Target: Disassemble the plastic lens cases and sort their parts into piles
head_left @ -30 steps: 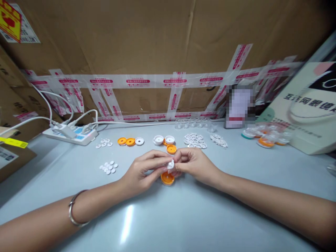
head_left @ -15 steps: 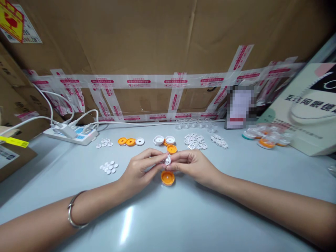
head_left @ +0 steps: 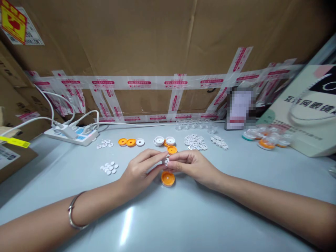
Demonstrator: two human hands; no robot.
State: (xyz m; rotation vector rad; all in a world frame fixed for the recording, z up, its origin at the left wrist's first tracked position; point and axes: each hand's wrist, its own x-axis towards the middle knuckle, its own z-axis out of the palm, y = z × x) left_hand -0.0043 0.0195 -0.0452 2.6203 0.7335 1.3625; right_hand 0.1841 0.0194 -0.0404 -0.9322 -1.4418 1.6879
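Note:
Between the fingertips of both hands is a small white plastic part [head_left: 167,161], partly covered by the fingers. My left hand [head_left: 144,169], with a silver bangle [head_left: 71,213] on its wrist, pinches it from the left. From the right, my right hand [head_left: 193,164] grips the same part with thumb and fingers. Just below the fingertips an orange round cup [head_left: 168,179] lies on the table with a white spot at its centre. Another orange cup [head_left: 172,150] sits right behind the hands, touching or close to white round cups [head_left: 159,140].
Several white discs [head_left: 109,168] and small white pieces [head_left: 105,143] lie at left, near a power strip [head_left: 72,134]. White openwork pieces [head_left: 195,142], clear domes [head_left: 194,125] and a phone [head_left: 240,108] are at the back right. Domed assemblies [head_left: 267,136] lie before a paper bag [head_left: 309,115].
The white part has turned slightly between the fingertips, and the right thumb has shifted over it. Both hands stay in nearly the same place.

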